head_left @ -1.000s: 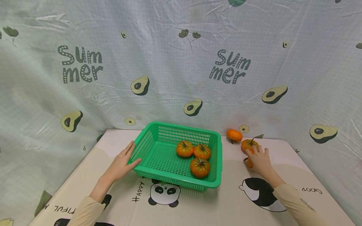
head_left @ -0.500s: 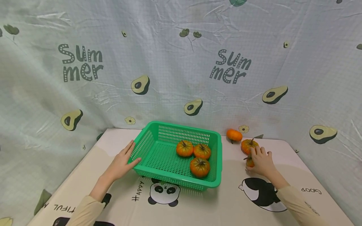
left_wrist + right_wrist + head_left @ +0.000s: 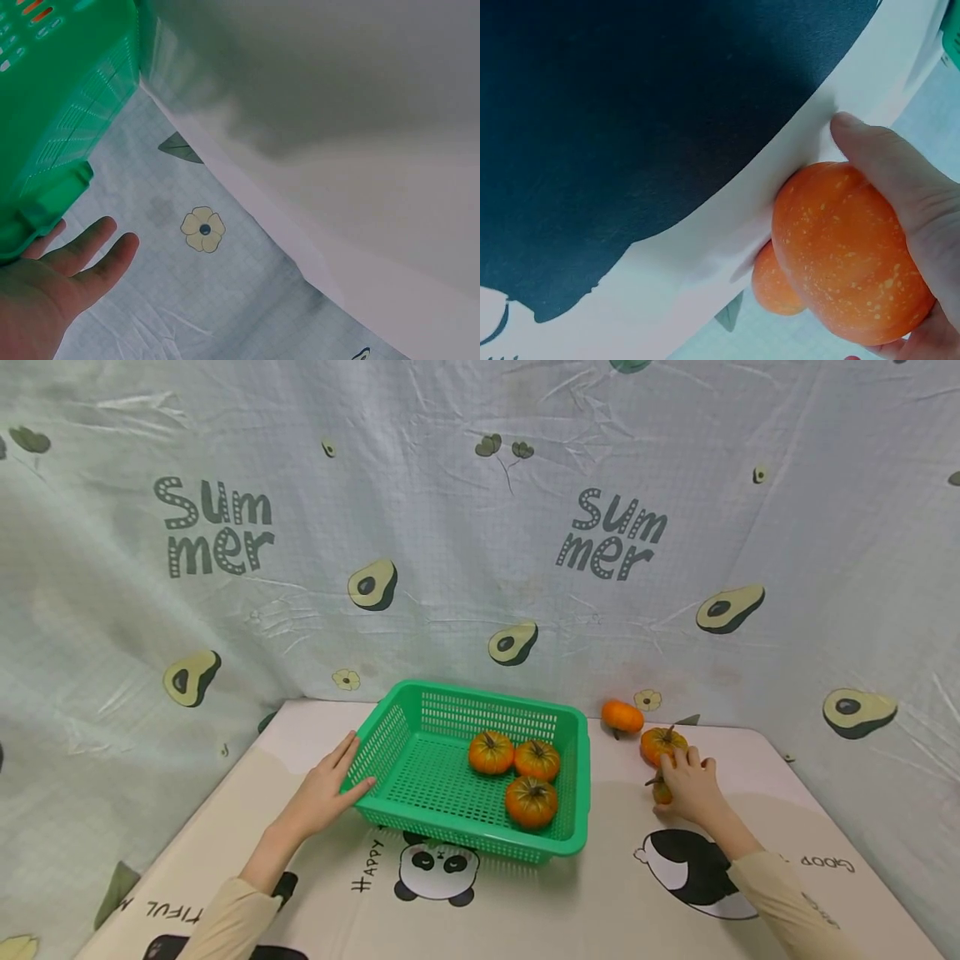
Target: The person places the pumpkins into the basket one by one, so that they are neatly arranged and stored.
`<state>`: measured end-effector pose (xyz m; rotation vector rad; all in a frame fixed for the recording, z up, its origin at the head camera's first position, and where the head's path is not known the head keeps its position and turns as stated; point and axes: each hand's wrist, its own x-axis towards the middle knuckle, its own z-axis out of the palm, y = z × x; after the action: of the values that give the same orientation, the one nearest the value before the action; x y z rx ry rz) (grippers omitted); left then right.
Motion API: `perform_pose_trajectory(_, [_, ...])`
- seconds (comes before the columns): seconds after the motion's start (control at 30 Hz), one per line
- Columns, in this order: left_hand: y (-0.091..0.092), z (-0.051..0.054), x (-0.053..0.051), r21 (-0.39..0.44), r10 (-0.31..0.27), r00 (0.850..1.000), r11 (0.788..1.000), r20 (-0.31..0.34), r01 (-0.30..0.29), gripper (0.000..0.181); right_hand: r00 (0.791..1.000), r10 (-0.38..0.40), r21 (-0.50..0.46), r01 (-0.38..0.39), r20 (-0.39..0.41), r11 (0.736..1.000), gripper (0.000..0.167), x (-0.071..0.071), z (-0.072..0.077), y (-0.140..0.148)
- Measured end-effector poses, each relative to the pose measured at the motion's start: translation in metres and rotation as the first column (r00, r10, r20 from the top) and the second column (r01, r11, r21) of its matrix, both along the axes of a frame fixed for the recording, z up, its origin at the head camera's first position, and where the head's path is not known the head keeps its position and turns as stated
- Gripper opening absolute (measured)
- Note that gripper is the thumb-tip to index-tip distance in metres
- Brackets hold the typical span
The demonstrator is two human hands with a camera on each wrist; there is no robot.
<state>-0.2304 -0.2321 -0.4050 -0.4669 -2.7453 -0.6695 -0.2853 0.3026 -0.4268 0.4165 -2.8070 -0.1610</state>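
My left hand (image 3: pixel 321 792) rests against the left end of a green plastic basket (image 3: pixel 471 839), thumb over the rim and fingers fairly straight along the outside; in the left wrist view the fingers (image 3: pixel 82 259) extend past the rim. With the right hand (image 3: pixel 693 789) I grip a small orange pumpkin (image 3: pixel 851 259), thumb on one side and fingers on the other. Its stem tilts left in the head view, and most of it hides behind the hand. Just beyond it lies another pumpkin (image 3: pixel 662 745). Inside the basket, toward its right end, sit three pumpkins (image 3: pixel 531 803).
A further orange pumpkin (image 3: pixel 622 717) lies on its side near the back edge, right of the basket. The pale table cover (image 3: pixel 525 918) carries panda drawings and lettering. Behind the table hangs a curtain (image 3: pixel 450 527) printed with avocados.
Over the second, my right fingers close around the near pumpkin, which turns under the hand so its stem side shows more. Left hand and basket stay put.
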Motion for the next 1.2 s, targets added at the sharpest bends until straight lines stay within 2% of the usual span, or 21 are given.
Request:
perform_pose_trajectory(0.3, [0.001, 0.000, 0.000, 0.008, -0.001, 1.000, 1.000, 0.000, 0.001, 0.073, 1.000, -0.012, -0.004, 0.012, -0.013, 1.000, 0.066, 0.000, -0.001, 0.000])
perform_pose_trajectory(0.6, [0.000, 0.000, 0.000, 0.014, -0.004, 1.000, 1.000, -0.010, 0.004, 0.073, 0.999, -0.029, -0.021, 0.029, -0.032, 0.999, 0.071, 0.003, 0.001, 0.002])
perform_pose_trajectory(0.83, [0.001, 0.001, 0.001, 0.009, 0.001, 1.000, 1.000, -0.013, -0.001, 0.072, 0.996, 0.004, -0.043, -0.008, -0.090, 0.999, 0.075, 0.007, 0.009, -0.004])
perform_pose_trajectory(1.2, [0.001, 0.001, 0.001, 0.007, 0.001, 1.000, 1.000, -0.008, -0.001, 0.072, 0.978, 0.090, -0.110, -0.112, -0.191, 0.988, 0.069, 0.014, 0.023, -0.018])
